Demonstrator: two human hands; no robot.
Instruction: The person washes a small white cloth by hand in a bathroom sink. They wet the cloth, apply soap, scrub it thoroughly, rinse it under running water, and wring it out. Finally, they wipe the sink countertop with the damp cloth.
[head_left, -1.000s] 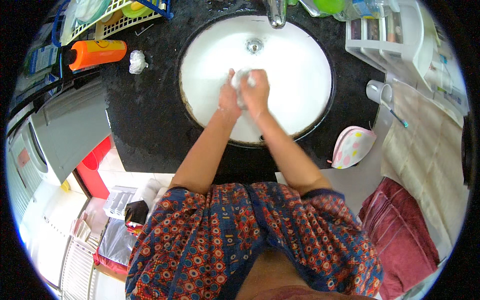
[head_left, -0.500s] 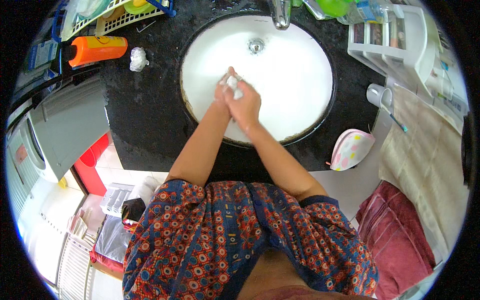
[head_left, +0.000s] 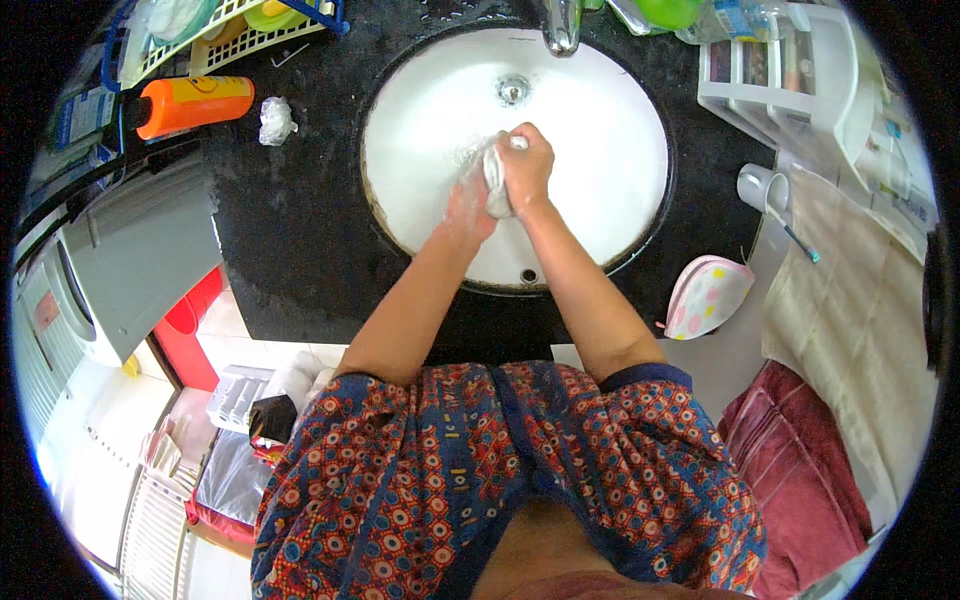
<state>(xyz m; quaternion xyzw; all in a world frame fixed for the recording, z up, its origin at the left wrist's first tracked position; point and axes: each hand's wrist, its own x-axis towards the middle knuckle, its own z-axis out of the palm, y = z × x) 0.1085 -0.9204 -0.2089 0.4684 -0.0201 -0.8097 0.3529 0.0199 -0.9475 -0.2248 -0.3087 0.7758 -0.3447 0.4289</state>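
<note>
Over the white oval sink point(head_left: 610, 170), my two hands work together on a small wet white cloth point(head_left: 494, 180). My right hand point(head_left: 530, 168) is closed round it, with a bit of the fabric poking out by the thumb. Against the cloth's left side, my left hand point(head_left: 466, 208) grips it too, its fingers partly smeared by motion. Fine droplets or suds spread just left of the cloth. Behind the hands lie the sink's drain point(head_left: 513, 91) and a metal tap point(head_left: 562, 35).
On the black counter point(head_left: 290, 230), an orange bottle point(head_left: 200, 104) and a crumpled white wad point(head_left: 276, 121) lie at the left. A white drawer unit point(head_left: 760, 90), a mug point(head_left: 757, 187) with a toothbrush and a spotted pouch point(head_left: 708, 298) are at the right. A maroon towel point(head_left: 790, 470) hangs nearer.
Both hands have shifted right with the cloth, and more of the cloth shows between them. The right hand has turned and now stands higher, while the left has dropped lower. The overflow hole shows.
</note>
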